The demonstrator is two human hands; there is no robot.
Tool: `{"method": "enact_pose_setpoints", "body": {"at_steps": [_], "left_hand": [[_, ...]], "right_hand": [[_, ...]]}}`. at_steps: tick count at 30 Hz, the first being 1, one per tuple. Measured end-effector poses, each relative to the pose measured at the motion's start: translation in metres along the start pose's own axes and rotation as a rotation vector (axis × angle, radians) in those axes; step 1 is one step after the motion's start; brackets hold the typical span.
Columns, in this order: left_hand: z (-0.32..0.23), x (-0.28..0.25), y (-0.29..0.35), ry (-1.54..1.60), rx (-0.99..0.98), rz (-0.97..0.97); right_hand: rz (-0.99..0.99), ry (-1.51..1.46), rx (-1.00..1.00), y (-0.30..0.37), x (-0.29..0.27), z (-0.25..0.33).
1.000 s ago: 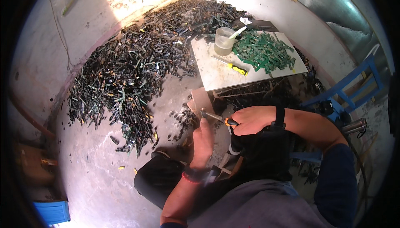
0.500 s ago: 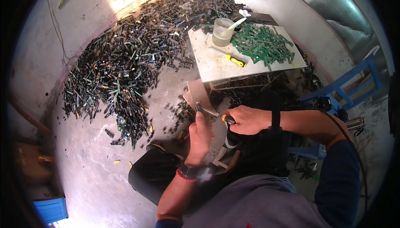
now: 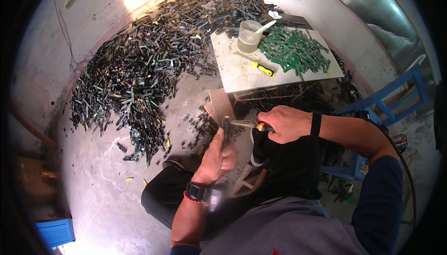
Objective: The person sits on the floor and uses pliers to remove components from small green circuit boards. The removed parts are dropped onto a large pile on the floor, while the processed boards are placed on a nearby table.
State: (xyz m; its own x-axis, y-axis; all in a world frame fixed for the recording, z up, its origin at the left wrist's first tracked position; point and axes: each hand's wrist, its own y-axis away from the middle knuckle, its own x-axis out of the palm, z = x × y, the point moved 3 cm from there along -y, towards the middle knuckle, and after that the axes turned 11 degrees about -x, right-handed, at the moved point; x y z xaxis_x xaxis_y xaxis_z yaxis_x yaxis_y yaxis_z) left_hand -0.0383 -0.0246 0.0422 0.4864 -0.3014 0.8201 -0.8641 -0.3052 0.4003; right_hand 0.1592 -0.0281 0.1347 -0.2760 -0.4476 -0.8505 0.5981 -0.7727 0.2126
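My left hand (image 3: 213,159) is closed on a narrow dark strip (image 3: 226,129), which stands nearly upright with a coppery tip. My right hand (image 3: 286,123) grips a flat-bladed hand tool (image 3: 244,124) by its black-and-orange handle. The blade points left and meets or almost meets the strip near its upper end; actual contact cannot be made out. Just beyond the strip lies a brown board (image 3: 221,102), with small dark scraps (image 3: 200,127) on the floor beside it.
A large heap of dark strips (image 3: 135,68) covers the floor at far left. The white-topped table (image 3: 228,75) ahead carries green strips (image 3: 295,50), a cloudy plastic cup (image 3: 249,36) with a pale-handled tool, and a yellow-black screwdriver (image 3: 263,68). A blue chair (image 3: 391,99) stands at right.
My left hand has shifted slightly left and down, showing more of the upright strip. My right hand with the bladed tool has moved slightly right and up.
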Motion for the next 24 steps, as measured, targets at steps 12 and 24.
{"method": "enact_pose_setpoints", "body": {"at_steps": [12, 24], "left_hand": [[-0.004, 0.010, 0.009, 0.060, -0.097, 0.102], [-0.010, 0.012, 0.016, 0.115, -0.155, -0.079]], "right_hand": [[0.156, -1.362, 0.129, 0.014, 0.030, 0.017], [0.082, -2.006, -0.008, 0.002, 0.076, 0.050]]}}
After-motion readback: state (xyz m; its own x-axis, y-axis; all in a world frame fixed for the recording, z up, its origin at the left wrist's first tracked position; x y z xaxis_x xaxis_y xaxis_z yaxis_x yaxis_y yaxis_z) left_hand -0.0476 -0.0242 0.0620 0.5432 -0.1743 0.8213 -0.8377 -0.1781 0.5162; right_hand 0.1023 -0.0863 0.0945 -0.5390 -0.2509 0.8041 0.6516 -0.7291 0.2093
